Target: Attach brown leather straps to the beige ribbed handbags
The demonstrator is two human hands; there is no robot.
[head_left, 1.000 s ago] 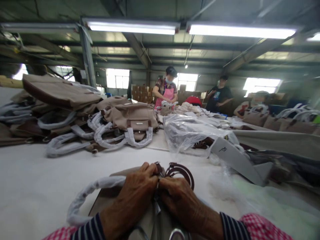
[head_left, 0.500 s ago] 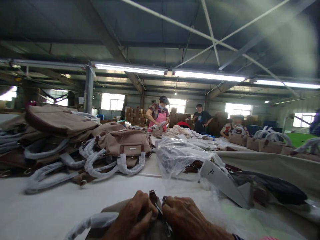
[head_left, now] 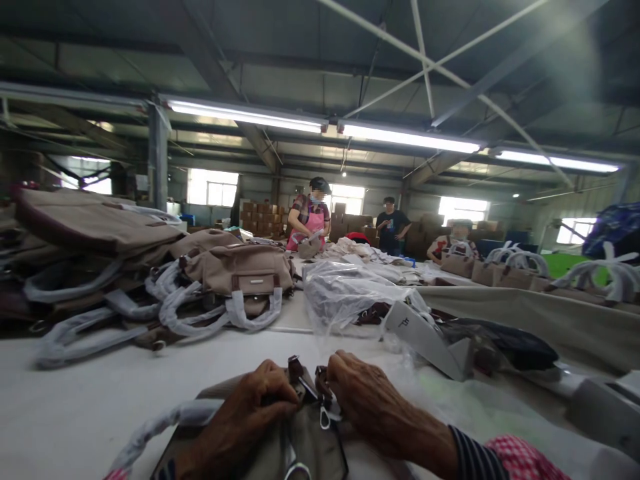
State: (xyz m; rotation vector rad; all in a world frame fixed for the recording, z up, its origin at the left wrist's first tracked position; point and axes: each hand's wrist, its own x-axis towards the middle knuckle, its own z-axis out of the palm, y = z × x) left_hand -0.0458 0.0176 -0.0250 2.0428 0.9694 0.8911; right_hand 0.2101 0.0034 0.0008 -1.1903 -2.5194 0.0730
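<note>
A taupe bag (head_left: 310,440) lies on the white table at the bottom centre, a wrapped handle (head_left: 165,420) curving out on its left. My left hand (head_left: 260,400) pinches the bag's top edge beside a dark brown strap end (head_left: 296,368) with metal on it. On the other side, my right hand (head_left: 365,393) has its fingers closed on a second brown strap piece (head_left: 323,383). A silver clip (head_left: 325,417) hangs between the hands, and a larger metal ring (head_left: 297,470) shows lower on the bag. My right fingertips are partly hidden.
Taupe bags with wrapped handles (head_left: 235,267) are piled at the left. Clear plastic (head_left: 345,293), a grey-white card (head_left: 425,340) and a black item (head_left: 515,343) lie to the right. Several people stand or sit beyond, one in a pink apron (head_left: 313,227).
The view has tilted down and shifted right. More of the bag, both forearms and the silver clip now show. Both hands still hold the bag's top parts.
</note>
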